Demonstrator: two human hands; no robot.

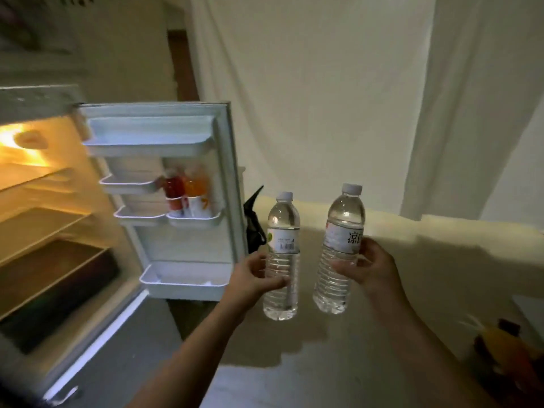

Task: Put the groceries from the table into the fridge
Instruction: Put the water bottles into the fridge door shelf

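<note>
My left hand (253, 278) grips a clear water bottle (283, 228) with a white cap and a barcode label, held upright. In my right hand (368, 266) is a second, slightly larger water bottle (344, 219), also upright, with printed characters on its label. Both bottles hang in the air just right of the open fridge door (188, 245). The fridge (44, 225) stands at the left, lit inside, with bare shelves. A red drink bottle (171, 187) and an orange drink bottle (196, 186) sit in a middle door rack.
The bottom door rack (185, 282) lies just left of my left hand. A black object (253, 228) hangs behind the door's edge. White curtains (323, 98) cover the wall. Colourful packaged items (506, 351) lie at the lower right.
</note>
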